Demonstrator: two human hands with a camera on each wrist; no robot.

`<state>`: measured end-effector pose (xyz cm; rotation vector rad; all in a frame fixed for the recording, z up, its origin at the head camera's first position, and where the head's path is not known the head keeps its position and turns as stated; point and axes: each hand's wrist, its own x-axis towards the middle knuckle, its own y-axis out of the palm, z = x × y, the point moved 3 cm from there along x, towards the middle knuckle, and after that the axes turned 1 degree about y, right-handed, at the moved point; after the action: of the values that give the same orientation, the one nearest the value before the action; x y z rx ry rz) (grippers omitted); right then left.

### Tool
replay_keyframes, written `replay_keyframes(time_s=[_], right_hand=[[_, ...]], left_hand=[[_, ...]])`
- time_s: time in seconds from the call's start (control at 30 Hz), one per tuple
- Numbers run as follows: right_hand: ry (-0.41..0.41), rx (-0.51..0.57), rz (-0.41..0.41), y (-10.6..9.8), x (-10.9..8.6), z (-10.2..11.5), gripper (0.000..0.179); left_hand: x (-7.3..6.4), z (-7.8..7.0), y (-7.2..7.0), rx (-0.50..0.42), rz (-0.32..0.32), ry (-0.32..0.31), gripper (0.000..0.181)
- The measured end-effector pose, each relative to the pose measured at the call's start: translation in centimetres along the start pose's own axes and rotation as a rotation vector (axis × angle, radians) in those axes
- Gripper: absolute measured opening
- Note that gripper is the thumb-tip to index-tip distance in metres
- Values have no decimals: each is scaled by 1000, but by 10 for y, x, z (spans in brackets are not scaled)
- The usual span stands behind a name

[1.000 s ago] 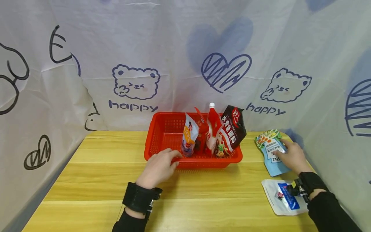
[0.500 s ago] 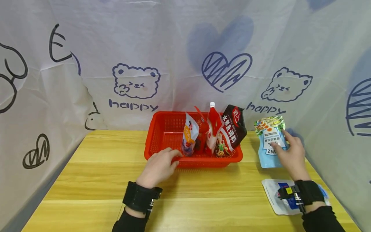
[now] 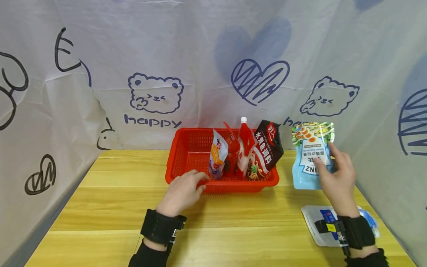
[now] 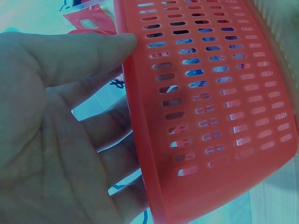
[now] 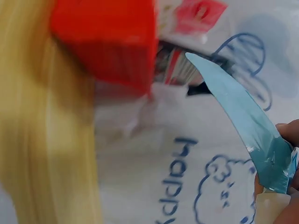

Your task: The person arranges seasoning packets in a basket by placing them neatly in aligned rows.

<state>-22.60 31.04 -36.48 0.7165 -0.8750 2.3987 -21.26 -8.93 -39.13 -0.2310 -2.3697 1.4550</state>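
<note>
My right hand [image 3: 340, 178] pinches a light blue salad dressing pouch [image 3: 310, 148] between thumb and fingers, lifted off the table at the right. Its printed lettering is upside down; a pale cap [image 5: 272, 205] shows by the fingers in the right wrist view. My left hand [image 3: 181, 193] grips the near rim of a red plastic basket [image 3: 233, 188], thumb outside its slotted wall [image 4: 205, 98] and fingers on the inner side. In the basket stand an orange-and-white pouch [image 3: 218, 159], a red packet [image 3: 232, 142], a red white-capped pouch [image 3: 245, 142] and a black seasoning bag [image 3: 271, 144].
A white flat packet [image 3: 313, 226] lies on the wooden table [image 3: 250, 230] below the right wrist and partly hidden by it. White printed cloth [image 3: 207, 74] hangs behind the basket and along both sides. The basket's left part shows bare floor [image 3: 195, 163].
My right hand has raised the light blue salad dressing pouch from the table and turned it more upright, still at the right. The left hand and the basket have stayed put.
</note>
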Motion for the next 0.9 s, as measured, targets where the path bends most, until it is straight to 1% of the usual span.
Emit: replay_keyframes(time_s=[0.23,0.37,0.47,0.53,0.73,0.9], right_hand=[[-97,183,-26,6,-6,37,64],[-170,305,-32,19,-10,57,64],[-218,401,-20,31,-14,71,64],[-223,442,1,39,-19,81,64],[-174,543,93,65,-34,107,60],[-193,637,154,84,-46,123,57]], left_hand=[[0,2,-2,2,-4,0,22],[-1,2,-4,4,-5,-4,23],[-1,2,-5,7,-2,-8,23],[-1,1,-5,9,1,-10,23],[0,0,-4,6,16,-17,25],[-1,-1,-2,-4,17,-12,25]])
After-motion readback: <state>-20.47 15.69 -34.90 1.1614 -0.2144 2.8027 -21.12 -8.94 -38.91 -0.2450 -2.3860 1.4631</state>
